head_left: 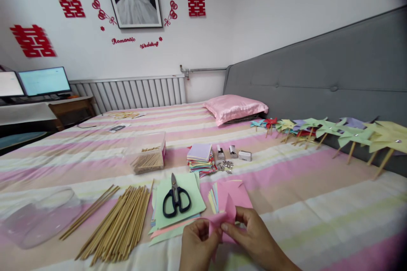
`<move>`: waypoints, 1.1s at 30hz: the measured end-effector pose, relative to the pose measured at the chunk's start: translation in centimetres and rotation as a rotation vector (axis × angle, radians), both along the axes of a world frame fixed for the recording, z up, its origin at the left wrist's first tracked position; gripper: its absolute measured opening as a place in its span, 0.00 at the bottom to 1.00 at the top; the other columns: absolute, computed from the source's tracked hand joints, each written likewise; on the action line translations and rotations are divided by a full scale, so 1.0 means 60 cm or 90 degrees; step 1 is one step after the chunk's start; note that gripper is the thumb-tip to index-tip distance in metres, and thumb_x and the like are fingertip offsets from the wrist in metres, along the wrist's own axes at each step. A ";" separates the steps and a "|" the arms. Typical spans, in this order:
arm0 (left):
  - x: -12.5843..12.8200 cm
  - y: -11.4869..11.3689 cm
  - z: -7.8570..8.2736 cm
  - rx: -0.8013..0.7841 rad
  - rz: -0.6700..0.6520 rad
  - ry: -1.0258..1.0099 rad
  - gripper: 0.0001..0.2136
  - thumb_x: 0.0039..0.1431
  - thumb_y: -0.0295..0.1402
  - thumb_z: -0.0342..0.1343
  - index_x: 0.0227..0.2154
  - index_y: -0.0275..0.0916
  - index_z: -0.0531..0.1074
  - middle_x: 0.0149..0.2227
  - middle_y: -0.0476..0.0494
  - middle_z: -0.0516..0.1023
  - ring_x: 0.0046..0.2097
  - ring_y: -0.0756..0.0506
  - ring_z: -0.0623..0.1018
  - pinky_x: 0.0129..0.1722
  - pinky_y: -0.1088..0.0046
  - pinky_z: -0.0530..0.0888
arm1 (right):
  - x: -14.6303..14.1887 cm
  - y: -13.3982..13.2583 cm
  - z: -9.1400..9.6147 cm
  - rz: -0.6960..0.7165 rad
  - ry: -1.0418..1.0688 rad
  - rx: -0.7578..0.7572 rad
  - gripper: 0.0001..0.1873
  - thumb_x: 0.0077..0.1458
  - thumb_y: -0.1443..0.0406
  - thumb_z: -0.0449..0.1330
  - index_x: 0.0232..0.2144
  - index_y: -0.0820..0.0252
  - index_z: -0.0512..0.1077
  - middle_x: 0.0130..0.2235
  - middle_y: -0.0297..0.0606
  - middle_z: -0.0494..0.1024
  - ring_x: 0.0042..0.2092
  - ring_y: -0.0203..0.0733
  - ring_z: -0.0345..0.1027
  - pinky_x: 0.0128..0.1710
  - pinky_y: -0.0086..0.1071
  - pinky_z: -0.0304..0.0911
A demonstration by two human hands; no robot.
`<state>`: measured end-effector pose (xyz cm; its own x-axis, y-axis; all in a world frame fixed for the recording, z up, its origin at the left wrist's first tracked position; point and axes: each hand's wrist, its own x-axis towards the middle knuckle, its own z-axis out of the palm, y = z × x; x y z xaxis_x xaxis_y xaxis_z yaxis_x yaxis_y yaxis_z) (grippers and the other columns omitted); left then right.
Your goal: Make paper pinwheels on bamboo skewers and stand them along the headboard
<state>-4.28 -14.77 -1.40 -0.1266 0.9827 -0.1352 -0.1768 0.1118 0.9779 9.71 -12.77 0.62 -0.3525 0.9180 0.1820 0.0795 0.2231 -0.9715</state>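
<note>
Between my hands is a pink paper pinwheel (229, 209), its points partly folded in toward the middle. My left hand (199, 243) pinches it from the left, with thumb and fingers pressed together. From the other side, my right hand (251, 233) grips it, the thumb near the centre. Just beyond lies a stack of coloured paper with a pink sheet (237, 190) on top. Scissors (176, 199) with dark handles rest shut on a pile of green paper (195, 190) to the left. The fingertips hide part of the pinwheel's centre.
Wooden sticks (122, 224) lie at left beside a clear plastic container (47, 216). Farther back are a box of thin sticks (148, 161), small paper squares (200, 152), metal pins (225, 165) and small boxes (244, 155). Finished pinwheels (354, 135) line the headboard (318, 67).
</note>
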 end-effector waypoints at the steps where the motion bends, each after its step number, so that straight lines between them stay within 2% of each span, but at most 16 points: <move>1: 0.002 -0.001 0.001 0.001 -0.003 0.002 0.09 0.35 0.30 0.65 0.13 0.33 0.69 0.13 0.51 0.70 0.17 0.54 0.64 0.17 0.80 0.58 | -0.001 0.000 -0.002 -0.005 -0.001 0.004 0.10 0.48 0.63 0.58 0.27 0.66 0.74 0.28 0.39 0.77 0.33 0.43 0.68 0.35 0.32 0.62; 6: -0.003 -0.006 0.017 0.054 0.027 0.026 0.11 0.37 0.37 0.64 0.18 0.32 0.73 0.15 0.49 0.72 0.20 0.52 0.68 0.20 0.79 0.61 | 0.001 0.006 -0.012 -0.006 0.024 0.000 0.10 0.49 0.63 0.58 0.28 0.65 0.74 0.29 0.39 0.77 0.34 0.42 0.67 0.36 0.32 0.61; 8: -0.026 -0.004 0.030 0.065 0.059 0.065 0.14 0.40 0.42 0.61 0.23 0.33 0.75 0.21 0.45 0.76 0.25 0.48 0.73 0.25 0.77 0.66 | 0.004 0.011 -0.017 -0.014 0.058 -0.033 0.10 0.47 0.62 0.60 0.27 0.65 0.73 0.28 0.38 0.76 0.32 0.40 0.66 0.34 0.31 0.61; 10: -0.064 0.001 0.044 0.049 0.135 0.128 0.16 0.44 0.44 0.57 0.28 0.33 0.75 0.29 0.41 0.79 0.31 0.44 0.75 0.30 0.73 0.69 | 0.005 0.015 -0.022 -0.027 0.117 -0.082 0.11 0.45 0.61 0.62 0.26 0.65 0.73 0.26 0.36 0.74 0.30 0.37 0.65 0.31 0.29 0.60; 13: -0.132 0.008 0.059 0.019 0.315 0.286 0.19 0.42 0.46 0.57 0.31 0.34 0.74 0.27 0.41 0.79 0.33 0.41 0.76 0.33 0.69 0.70 | 0.004 0.016 -0.026 -0.038 0.206 -0.140 0.12 0.41 0.60 0.64 0.26 0.64 0.73 0.23 0.32 0.72 0.26 0.34 0.63 0.28 0.27 0.59; 14: -0.152 0.010 0.062 -0.002 0.363 0.387 0.18 0.44 0.45 0.55 0.32 0.35 0.74 0.28 0.42 0.79 0.35 0.40 0.76 0.35 0.68 0.69 | 0.003 0.016 -0.027 -0.039 0.222 -0.150 0.12 0.41 0.60 0.65 0.25 0.64 0.73 0.22 0.32 0.71 0.26 0.34 0.62 0.27 0.26 0.59; 15: -0.169 0.011 0.066 -0.061 0.375 0.526 0.15 0.46 0.43 0.54 0.32 0.37 0.74 0.29 0.42 0.79 0.36 0.40 0.76 0.36 0.67 0.69 | 0.003 0.015 -0.026 -0.040 0.230 -0.154 0.12 0.40 0.60 0.65 0.25 0.64 0.73 0.22 0.32 0.71 0.25 0.33 0.62 0.27 0.26 0.58; 17: -0.191 0.012 0.071 -0.168 0.358 0.750 0.13 0.50 0.41 0.49 0.33 0.41 0.73 0.31 0.42 0.79 0.37 0.38 0.76 0.35 0.65 0.68 | 0.004 0.014 -0.026 -0.042 0.234 -0.154 0.12 0.39 0.60 0.66 0.23 0.64 0.73 0.21 0.31 0.71 0.25 0.33 0.61 0.26 0.26 0.58; 20: -0.202 0.016 0.074 -0.290 0.298 0.881 0.14 0.52 0.39 0.44 0.35 0.43 0.72 0.36 0.40 0.79 0.39 0.35 0.76 0.31 0.64 0.67 | 0.008 0.015 -0.029 -0.045 0.217 -0.147 0.12 0.39 0.59 0.65 0.22 0.64 0.72 0.21 0.31 0.70 0.25 0.33 0.61 0.26 0.26 0.56; 26: -0.210 0.035 0.061 -0.357 0.262 0.897 0.11 0.49 0.35 0.47 0.28 0.39 0.74 0.34 0.31 0.79 0.37 0.32 0.76 0.27 0.62 0.67 | 0.019 0.023 -0.048 -0.015 0.169 -0.143 0.12 0.43 0.60 0.63 0.24 0.66 0.70 0.22 0.31 0.69 0.25 0.33 0.59 0.25 0.26 0.53; 33: -0.208 0.044 0.054 -0.400 0.299 0.891 0.14 0.49 0.27 0.44 0.29 0.32 0.76 0.36 0.25 0.78 0.38 0.31 0.77 0.28 0.61 0.69 | 0.021 0.027 -0.047 -0.005 0.181 -0.149 0.11 0.44 0.61 0.63 0.25 0.66 0.70 0.22 0.31 0.69 0.26 0.33 0.59 0.25 0.25 0.52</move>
